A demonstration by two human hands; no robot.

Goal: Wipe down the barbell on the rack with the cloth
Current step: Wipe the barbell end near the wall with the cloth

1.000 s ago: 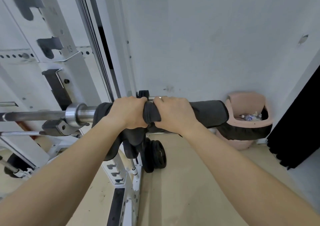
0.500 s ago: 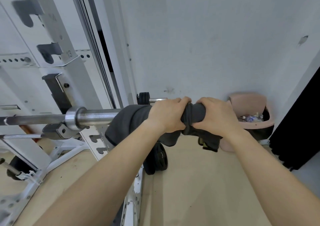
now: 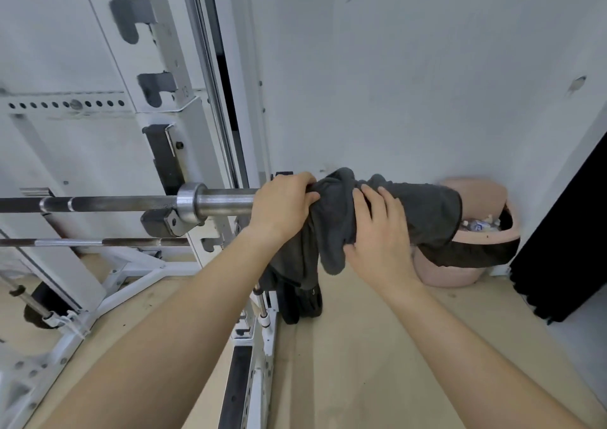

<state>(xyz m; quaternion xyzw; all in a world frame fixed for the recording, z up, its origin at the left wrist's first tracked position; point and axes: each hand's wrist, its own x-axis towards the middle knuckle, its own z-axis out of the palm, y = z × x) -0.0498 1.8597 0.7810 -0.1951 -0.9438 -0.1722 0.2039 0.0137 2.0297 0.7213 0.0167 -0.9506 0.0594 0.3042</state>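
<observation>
Head camera is looking down along a steel barbell (image 3: pixel 138 202) that is lying level on the white rack (image 3: pixel 184 126), its collar sitting just against the dark hook of the upright. A dark grey cloth (image 3: pixel 407 211) is draping over the barbell's sleeve toward its right end, bunched in the middle, with one fold hanging down below the bar.

The left hand (image 3: pixel 282 210) is curling around the sleeve at the cloth's left edge, fingers closed over the top and pinching the bunched fabric against the metal. The right hand (image 3: pixel 377 231) is lying just to the right of it, palm pressing on the cloth from the near side, fingers spread and only loosely bent over the fabric, the thumb tucking under the hanging fold. Whether it is gripping the bar through the cloth cannot be told.

Bare steel is showing between the collar and the left hand. A second, thinner bar (image 3: pixel 98 242) is running level lower down on the rack. Behind the cloth's right end a pink bin (image 3: pixel 473 195) with a black liner is standing against the wall, on the pale wooden floor (image 3: pixel 377 346). Dark weight plates (image 3: pixel 302 300) are standing on the floor near the rack's base, partly hidden by the hanging cloth.
</observation>
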